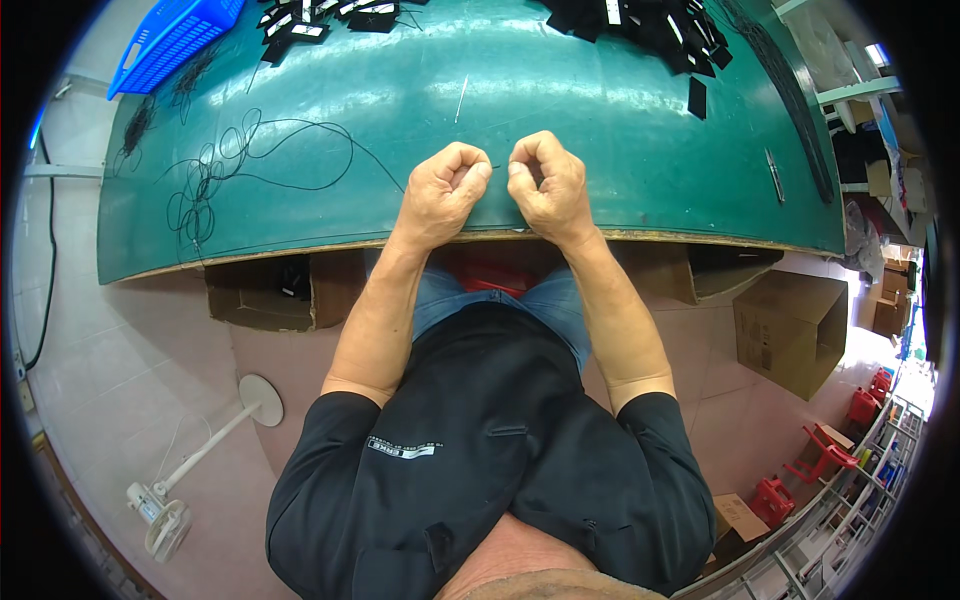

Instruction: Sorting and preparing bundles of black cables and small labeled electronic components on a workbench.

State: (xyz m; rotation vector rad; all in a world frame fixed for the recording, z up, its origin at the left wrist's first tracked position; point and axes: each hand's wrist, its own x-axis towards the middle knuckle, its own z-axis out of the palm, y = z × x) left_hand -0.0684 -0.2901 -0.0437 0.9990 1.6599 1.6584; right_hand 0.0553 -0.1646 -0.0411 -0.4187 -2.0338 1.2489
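Observation:
Above the near edge of the green-topped table, my left hand and my right hand are held close together, fingers curled and thumbs pressed to the forefingers. A thin black cord runs from a loose, looped tangle on the left up to my left hand, which is closed on it. A short dark strand end shows in the narrow gap between the hands. My right hand pinches too tightly to reveal what is in it.
Black tags with white labels lie in piles at the far left and far right. A white stick-like tool, tweezers and a bundle of black cords lie on the table. A blue basket stands far left; cardboard boxes sit below.

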